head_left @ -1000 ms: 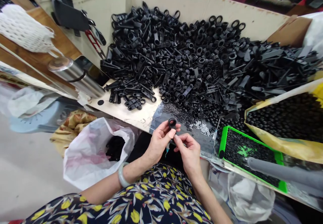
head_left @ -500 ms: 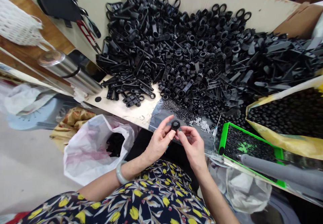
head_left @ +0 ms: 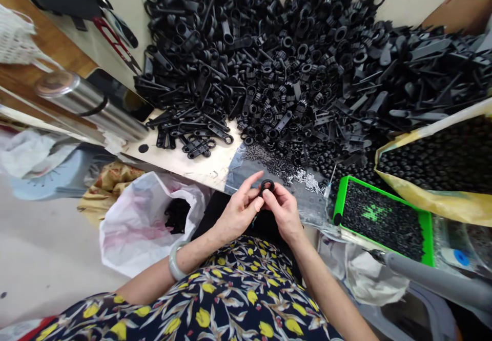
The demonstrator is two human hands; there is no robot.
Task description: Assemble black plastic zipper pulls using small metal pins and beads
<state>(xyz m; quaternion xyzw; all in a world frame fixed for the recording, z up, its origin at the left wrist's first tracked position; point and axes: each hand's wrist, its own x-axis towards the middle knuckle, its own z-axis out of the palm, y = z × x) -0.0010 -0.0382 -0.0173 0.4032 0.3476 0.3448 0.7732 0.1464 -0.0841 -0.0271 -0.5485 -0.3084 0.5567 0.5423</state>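
"What's that person got?"

"A little black ring [head_left: 262, 187]. It's just below the middle of the frame, by the front edge of the bench [head_left: 215, 169]."

"Which hand has it?"

"Both! The left hand [head_left: 236, 217] pinches it with the thumb and some fingers, and one finger sticks out straight. The right hand [head_left: 283, 212] pinches the other side, with its thumb close to the hole."

"What's all that black stuff?"

"A great big heap of black parts [head_left: 238, 59]. It fills the top middle of the frame. Nearer the hands there's a dark sheet [head_left: 236, 174], with thin silver pins [head_left: 307, 181] lying in a messy bunch."

"And on the right side?"

"A green tray [head_left: 339, 205] with lots of tiny black bits in it. A yellow and white bag [head_left: 430, 182] full of round black bits is just beside it. A long grey tool [head_left: 434, 274] pokes in at the lower right. I can't tell what it rests on."

"What about the left side?"

"A shiny bottle [head_left: 92, 105] next to a flat black phone [head_left: 125, 95]. Lower down, a big white bag [head_left: 126, 233] is open, with something black inside."

"I see a pale bracelet [head_left: 176, 262] too!"

"Yes, on the left wrist."
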